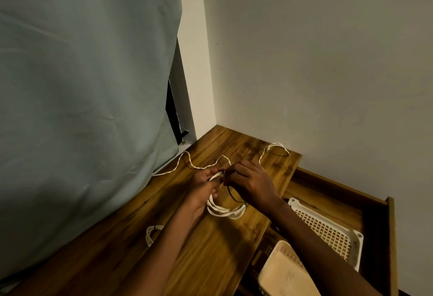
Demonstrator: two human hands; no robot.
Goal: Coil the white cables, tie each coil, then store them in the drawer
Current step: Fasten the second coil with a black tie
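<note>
Fingers (230,174) pinch a white coil (225,211); the open drawer (375,225) holds two baskets (328,230).

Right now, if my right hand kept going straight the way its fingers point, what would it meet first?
The right hand points left at the left hand, which holds the white cable coil; likely those first, almost touching already.

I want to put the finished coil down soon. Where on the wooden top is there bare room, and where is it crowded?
Bare wood lies on the desk top between the two forearms, below the coil in the hands. Crowded: the far part, where a loose cable snakes from the curtain, and left of the left forearm, where a second coil lies. The open drawer holds white baskets.
</note>
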